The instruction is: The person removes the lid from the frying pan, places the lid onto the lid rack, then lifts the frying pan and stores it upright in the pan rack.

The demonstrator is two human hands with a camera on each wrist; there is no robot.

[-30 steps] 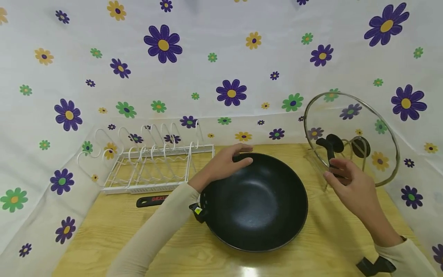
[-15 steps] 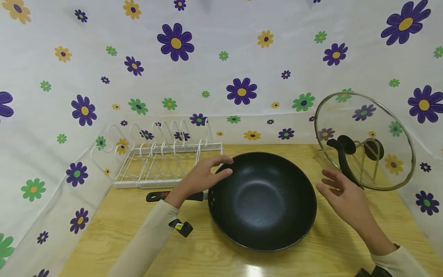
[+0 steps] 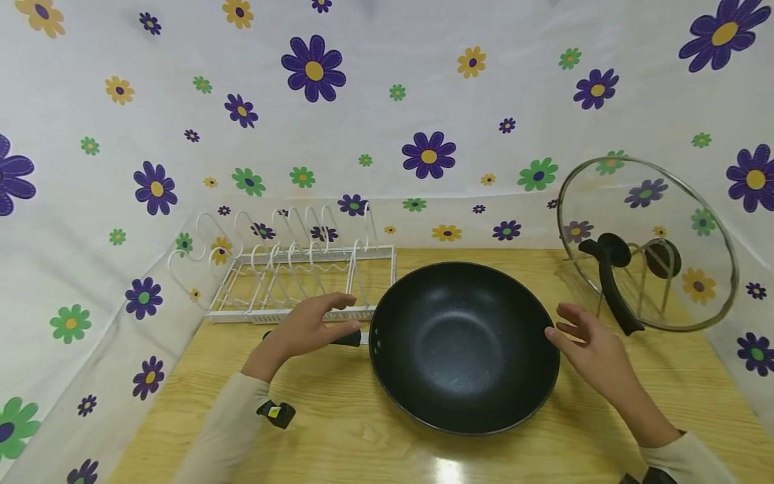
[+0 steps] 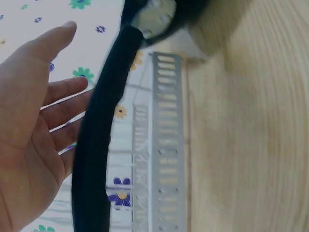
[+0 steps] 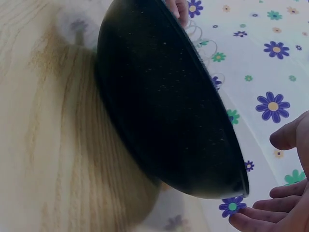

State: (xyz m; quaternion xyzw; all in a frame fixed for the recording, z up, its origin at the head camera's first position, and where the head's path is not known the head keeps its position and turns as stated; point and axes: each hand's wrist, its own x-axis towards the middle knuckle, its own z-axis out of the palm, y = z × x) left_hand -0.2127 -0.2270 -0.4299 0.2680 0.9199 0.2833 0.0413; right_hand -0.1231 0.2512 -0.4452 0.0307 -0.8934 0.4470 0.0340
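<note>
A black wok (image 3: 462,349) sits on the wooden table, its long black handle (image 4: 99,130) pointing left. My left hand (image 3: 308,329) hovers over that handle; in the left wrist view its fingers are extended and spread beside the handle without wrapping round it. My right hand (image 3: 589,349) is at the wok's right rim with thumb and fingers parted. The right wrist view has the right hand (image 5: 285,188) holding nothing, just off the rim. To the right, a glass lid (image 3: 653,202) with a metal edge and a curved black handle (image 3: 613,289) leans upright on a wire stand.
Behind and left of the wok stands a white wire rack (image 3: 302,275) with upright loops. A flowered sheet (image 3: 375,121) hangs around the back and sides of the wooden table (image 3: 363,430). The lid's wire stand (image 3: 666,289) is at the far right.
My left hand has moved left from the wok's far-left rim to over its handle. My right hand has come away from the lid's handle to the wok's right rim. The camera view has turned slightly left.
</note>
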